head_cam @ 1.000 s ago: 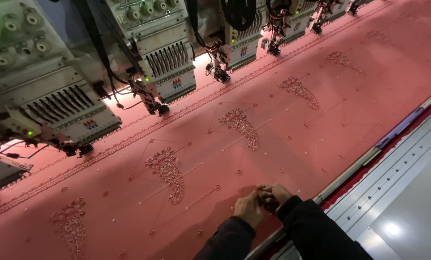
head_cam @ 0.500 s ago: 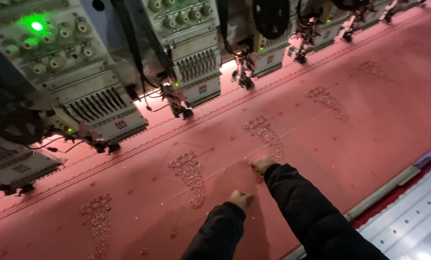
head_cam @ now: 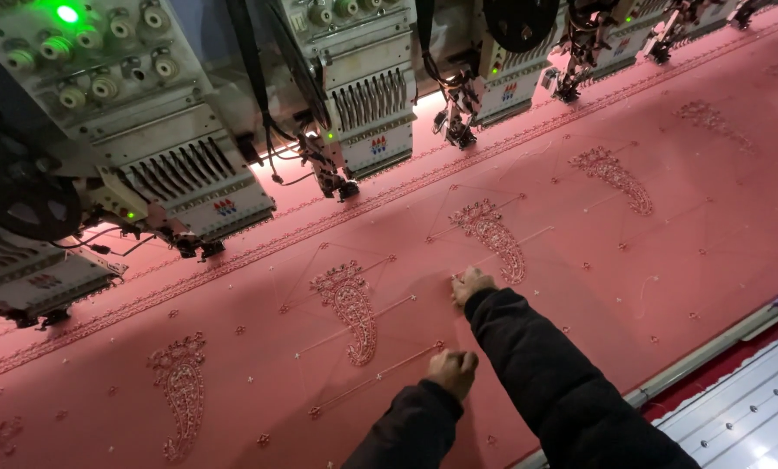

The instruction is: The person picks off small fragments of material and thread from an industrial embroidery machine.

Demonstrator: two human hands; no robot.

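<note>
A moment ago our two hands are pressed together near the front edge of the pink cloth (head_cam: 580, 260). Now they are apart and farther in on the cloth. Our right hand (head_cam: 470, 285) reaches ahead and rests on the cloth just beside the lower tip of a beaded leaf shape (head_cam: 493, 236). Its fingers are curled down, and it seems to pinch a thin loose thread there, but the thread is too small for us to be sure. Our left hand (head_cam: 452, 372) is closer to us, fingers bunched together, touching the cloth at the end of a long stitched line (head_cam: 380, 373). So we think the work now is on the little threads between the shapes.

Another leaf shape (head_cam: 352, 306) lies between our hands and the sewing heads (head_cam: 367, 113). The heads hang over the far edge of the cloth, well apart from our hands. A green light (head_cam: 67, 13) glows on one. A metal rail (head_cam: 710, 352) runs along the front edge. Nothing blocks our hands.
</note>
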